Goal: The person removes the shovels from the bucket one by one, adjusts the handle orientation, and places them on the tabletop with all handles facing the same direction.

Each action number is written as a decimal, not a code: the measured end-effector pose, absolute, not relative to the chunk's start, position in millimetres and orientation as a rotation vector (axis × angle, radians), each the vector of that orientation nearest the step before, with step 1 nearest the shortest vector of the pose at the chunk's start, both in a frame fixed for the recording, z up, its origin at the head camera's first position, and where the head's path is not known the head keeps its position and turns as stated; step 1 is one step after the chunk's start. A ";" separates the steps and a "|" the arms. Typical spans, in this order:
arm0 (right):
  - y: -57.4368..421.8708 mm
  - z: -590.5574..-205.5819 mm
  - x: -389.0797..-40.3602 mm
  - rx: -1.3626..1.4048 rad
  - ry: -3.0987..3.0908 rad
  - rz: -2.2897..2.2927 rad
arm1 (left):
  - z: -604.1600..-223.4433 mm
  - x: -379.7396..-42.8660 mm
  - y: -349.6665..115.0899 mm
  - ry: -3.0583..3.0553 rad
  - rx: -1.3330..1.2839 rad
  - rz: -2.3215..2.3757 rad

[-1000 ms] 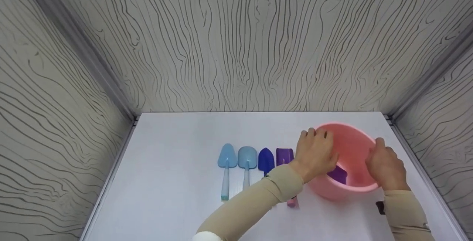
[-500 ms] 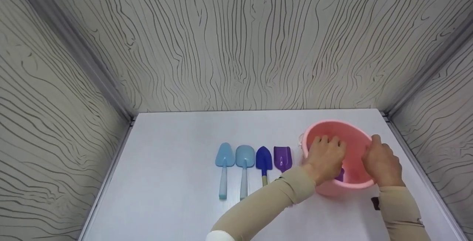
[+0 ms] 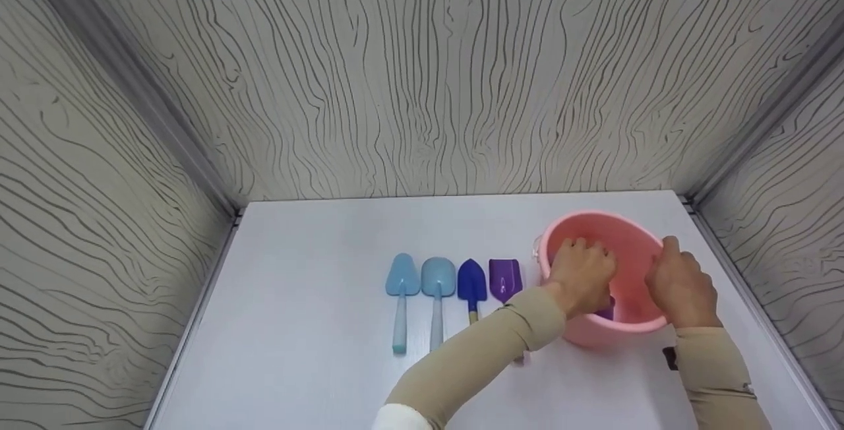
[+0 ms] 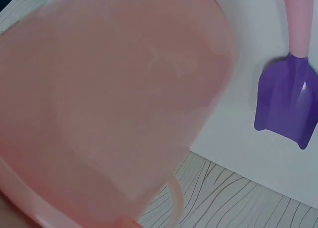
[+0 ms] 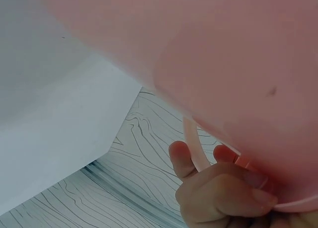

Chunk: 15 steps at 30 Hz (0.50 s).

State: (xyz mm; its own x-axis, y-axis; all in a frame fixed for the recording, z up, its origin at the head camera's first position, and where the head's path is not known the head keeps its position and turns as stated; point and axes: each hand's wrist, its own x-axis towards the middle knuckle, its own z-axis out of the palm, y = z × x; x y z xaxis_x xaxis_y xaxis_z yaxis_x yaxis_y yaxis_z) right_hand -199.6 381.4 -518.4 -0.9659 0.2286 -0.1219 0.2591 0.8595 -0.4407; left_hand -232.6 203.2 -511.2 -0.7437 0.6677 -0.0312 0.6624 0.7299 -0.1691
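Observation:
A pink bucket (image 3: 616, 334) stands at the right of the white table, tilted toward me. My right hand (image 3: 682, 285) grips its right rim; the right wrist view shows curled fingers (image 5: 233, 193) at the rim beside the pale handle (image 5: 195, 143). My left hand (image 3: 583, 275) reaches over the near left rim into the bucket, knuckles up and fingertips hidden. Just under it a purple piece (image 3: 606, 310) shows inside; I cannot tell whether the fingers hold it. Left of the bucket lies a purple toy shovel (image 4: 285, 96) with a pink handle, partly behind my left sleeve in the head view.
In a row left of the purple shovel lie a dark blue shovel (image 3: 471, 278) and two light blue shovels, one rounded (image 3: 438, 277), one tapered (image 3: 402, 275). Wood-patterned walls (image 3: 422, 74) enclose the white table (image 3: 297, 324). A small dark piece (image 3: 670, 357) sits by my right sleeve.
My left hand has moved from the bucket's left rim rightward into it, covering more of the purple piece. The right hand keeps its grip on the rim. The last half second shows little motion.

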 end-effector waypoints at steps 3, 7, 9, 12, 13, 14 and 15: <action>382.4 -517.2 -199.9 0.396 2.962 -0.712 | -512.9 -235.8 209.6 -2.887 -1.143 0.378; 381.9 -518.0 -199.5 0.389 2.956 -0.707 | -517.1 -237.3 215.2 -2.851 -1.157 0.596; 381.7 -518.4 -199.0 0.390 2.947 -0.708 | -518.7 -237.1 216.9 -2.832 -1.161 0.692; 382.4 -518.1 -198.6 0.390 2.944 -0.705 | -519.5 -236.3 218.2 -2.805 -1.164 0.780; 382.9 -517.7 -198.6 0.383 2.956 -0.696 | -519.5 -236.1 218.7 -2.804 -1.164 0.786; 383.5 -517.2 -198.6 0.375 2.971 -0.685 | -519.4 -235.9 219.1 -2.806 -1.165 0.780; 384.0 -516.8 -198.7 0.368 2.986 -0.674 | -519.3 -235.6 219.3 -2.806 -1.166 0.780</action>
